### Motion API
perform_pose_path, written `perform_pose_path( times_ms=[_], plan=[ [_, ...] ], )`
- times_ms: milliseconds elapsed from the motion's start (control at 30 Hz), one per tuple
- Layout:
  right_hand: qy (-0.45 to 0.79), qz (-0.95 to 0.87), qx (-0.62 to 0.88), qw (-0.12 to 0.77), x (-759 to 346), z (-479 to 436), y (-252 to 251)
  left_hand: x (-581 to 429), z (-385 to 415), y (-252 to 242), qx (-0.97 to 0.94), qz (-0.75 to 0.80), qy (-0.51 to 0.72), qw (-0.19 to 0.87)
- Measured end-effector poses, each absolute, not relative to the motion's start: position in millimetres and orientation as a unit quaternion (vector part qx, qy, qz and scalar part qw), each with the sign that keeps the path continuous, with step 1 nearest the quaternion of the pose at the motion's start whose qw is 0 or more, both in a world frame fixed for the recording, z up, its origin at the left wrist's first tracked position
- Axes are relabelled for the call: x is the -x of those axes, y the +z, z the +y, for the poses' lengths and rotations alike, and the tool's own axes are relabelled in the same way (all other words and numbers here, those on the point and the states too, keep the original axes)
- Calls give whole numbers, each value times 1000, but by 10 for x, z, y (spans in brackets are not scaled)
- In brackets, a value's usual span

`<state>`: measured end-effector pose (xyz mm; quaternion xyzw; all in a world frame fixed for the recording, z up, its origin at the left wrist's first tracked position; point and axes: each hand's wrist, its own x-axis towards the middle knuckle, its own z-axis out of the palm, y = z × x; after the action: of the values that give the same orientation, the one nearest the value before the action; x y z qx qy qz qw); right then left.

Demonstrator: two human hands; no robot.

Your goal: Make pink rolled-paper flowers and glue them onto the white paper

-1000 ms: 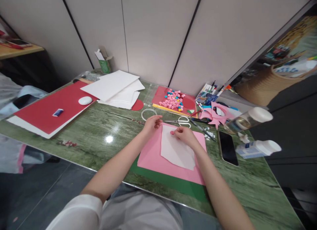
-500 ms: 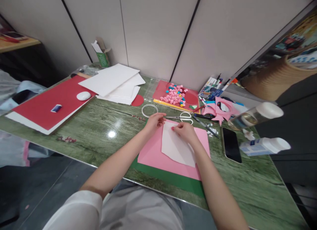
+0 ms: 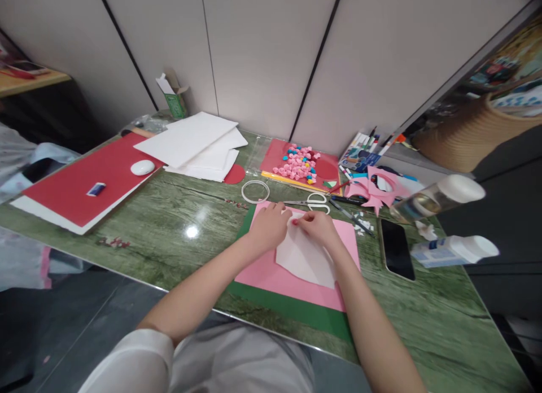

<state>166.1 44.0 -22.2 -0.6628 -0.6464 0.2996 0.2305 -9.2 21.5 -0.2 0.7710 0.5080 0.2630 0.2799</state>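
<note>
My right hand point(image 3: 319, 228) is closed in a pinch on a small pinkish-red piece point(image 3: 294, 221), over the upper part of a white paper sheet point(image 3: 302, 254). Beside it, my left hand point(image 3: 271, 226) lies palm down at the sheet's upper left edge. Its fingers are bent and close together; their tips and anything in them are hidden. The white sheet has a curved lower edge and rests on pink paper point(image 3: 271, 269). Under that is a green sheet point(image 3: 292, 311).
White-handled scissors point(image 3: 317, 202) and a white ring point(image 3: 255, 191) lie just beyond my hands. Pink, blue and yellow pieces point(image 3: 298, 163) are heaped behind. To the right are a phone point(image 3: 397, 249) and two bottles point(image 3: 455, 250). White sheets point(image 3: 190, 136) and a red board point(image 3: 80, 184) lie left.
My left hand has turned palm down and come lower onto the white sheet's upper left edge, its fingers now hidden. The right hand still pinches the pinkish-red piece in nearly the same place.
</note>
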Motion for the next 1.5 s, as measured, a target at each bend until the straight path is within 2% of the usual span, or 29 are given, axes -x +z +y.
perform_pose_path(
  times_ms=[100, 267, 533, 1033, 1500],
  plan=[
    [362, -627, 641, 256, -1748, 449, -226, 65, 64, 20, -859, 473, 138, 138],
    [448, -581, 602, 314, -1889, 450, -279, 67, 58, -112, -882, 453, 102, 77],
    [450, -561, 588, 370, -1894, 405, -334, 130, 142, -228, -886, 449, 103, 57],
    [466, -537, 601, 365, -1872, 452, -347, 111, 208, -289, -884, 452, 91, 79],
    [458, -542, 605, 360, -1863, 442, -353, 78, 200, -263, -885, 452, 101, 53]
  ],
)
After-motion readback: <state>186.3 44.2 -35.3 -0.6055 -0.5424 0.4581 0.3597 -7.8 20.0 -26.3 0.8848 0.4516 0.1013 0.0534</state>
